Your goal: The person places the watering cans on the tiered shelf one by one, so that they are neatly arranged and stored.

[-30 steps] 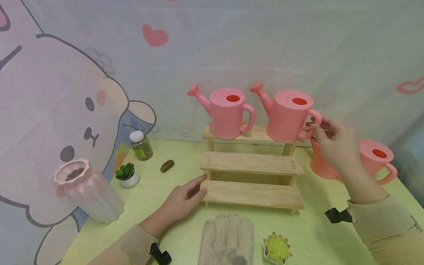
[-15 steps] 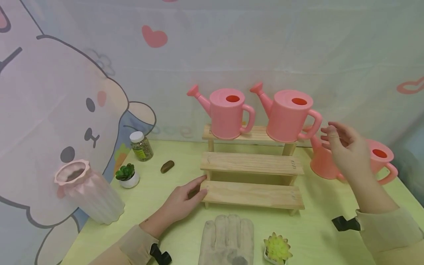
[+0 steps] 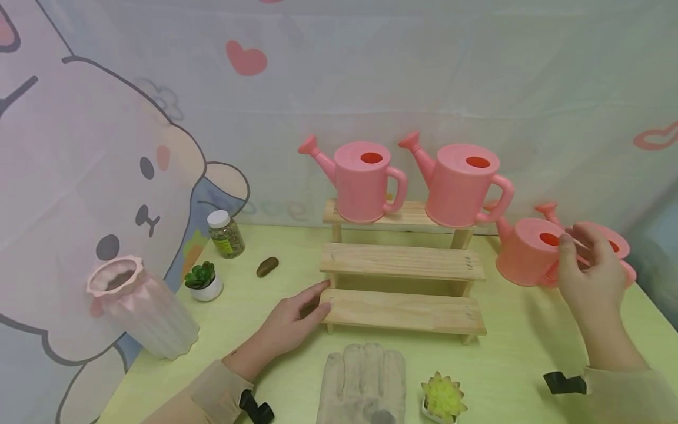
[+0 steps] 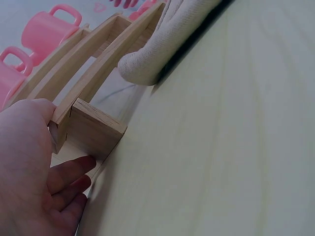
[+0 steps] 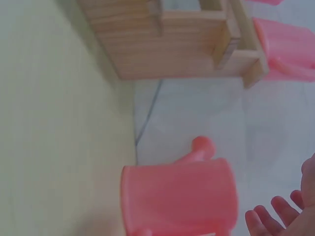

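Note:
My left hand (image 3: 290, 321) grips the left end of a three-tier wooden stand (image 3: 402, 309), thumb at the lowest shelf. In the left wrist view, other fingers (image 4: 69, 174) hang loosely beside the stand's leg. Two pink watering cans (image 3: 362, 182) stand upright on the top shelf, spouts to the left. To the right, two more watering cans (image 3: 521, 253) are on the table. My right hand (image 3: 595, 274) is over these, near the closer can's handle, fingers relaxed. The right wrist view shows its fingers apart from that can (image 5: 179, 196); the head view partly hides the farther can.
In front of the stand lie a grey work glove (image 3: 362, 383) and a yellow-green potted succulent (image 3: 444, 397). On the left are a pinkish-white vase (image 3: 150, 312), a green potted succulent (image 3: 203, 280), a white-lidded jar (image 3: 226, 234) and a brown stone (image 3: 267, 267). A printed cloth (image 3: 339, 76) hangs behind.
My right hand has let go of the handle of the right can on the top shelf. It has moved right and down to the cans on the table. The left hand stays put.

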`<move>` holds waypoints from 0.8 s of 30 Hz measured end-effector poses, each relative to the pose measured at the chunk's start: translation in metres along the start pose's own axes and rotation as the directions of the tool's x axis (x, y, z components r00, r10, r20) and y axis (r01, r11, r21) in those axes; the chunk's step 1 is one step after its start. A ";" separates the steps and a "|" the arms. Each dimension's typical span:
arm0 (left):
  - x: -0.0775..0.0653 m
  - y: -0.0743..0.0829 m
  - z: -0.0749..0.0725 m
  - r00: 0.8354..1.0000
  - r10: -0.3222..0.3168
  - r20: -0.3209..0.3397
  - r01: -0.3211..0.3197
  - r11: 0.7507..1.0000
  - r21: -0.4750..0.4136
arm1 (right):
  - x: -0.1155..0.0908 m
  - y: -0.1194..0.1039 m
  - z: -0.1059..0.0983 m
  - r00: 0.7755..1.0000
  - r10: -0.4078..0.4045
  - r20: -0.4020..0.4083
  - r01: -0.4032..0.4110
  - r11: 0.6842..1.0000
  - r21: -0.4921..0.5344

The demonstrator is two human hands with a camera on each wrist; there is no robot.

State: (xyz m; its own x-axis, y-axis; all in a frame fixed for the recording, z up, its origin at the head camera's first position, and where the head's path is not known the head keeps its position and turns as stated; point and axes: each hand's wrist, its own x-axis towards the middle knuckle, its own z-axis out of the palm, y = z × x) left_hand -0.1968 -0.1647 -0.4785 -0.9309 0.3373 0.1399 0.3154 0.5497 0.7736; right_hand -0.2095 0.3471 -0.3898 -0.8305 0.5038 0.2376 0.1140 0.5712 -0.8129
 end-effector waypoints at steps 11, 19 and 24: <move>0.002 0.001 -0.002 1.000 0.001 -0.010 -0.001 1.000 0.007 | 0.002 0.041 0.005 0.960 -0.004 -0.279 0.006 1.000 0.008; 0.001 0.001 0.002 1.000 0.000 0.007 0.000 1.000 0.003 | 0.003 0.074 -0.005 0.886 0.044 -0.461 -0.033 0.999 0.031; 0.000 0.000 0.001 1.000 0.002 -0.009 -0.002 1.000 0.004 | 0.010 0.097 -0.010 0.938 0.194 -0.287 -0.183 0.981 0.063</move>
State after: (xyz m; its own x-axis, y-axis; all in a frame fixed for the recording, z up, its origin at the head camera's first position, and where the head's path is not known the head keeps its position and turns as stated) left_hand -0.1967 -0.1636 -0.4790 -0.9320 0.3313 0.1466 0.3175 0.5520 0.7710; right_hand -0.2010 0.4142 -0.4607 -0.6008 0.7691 0.2178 0.2295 0.4270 -0.8747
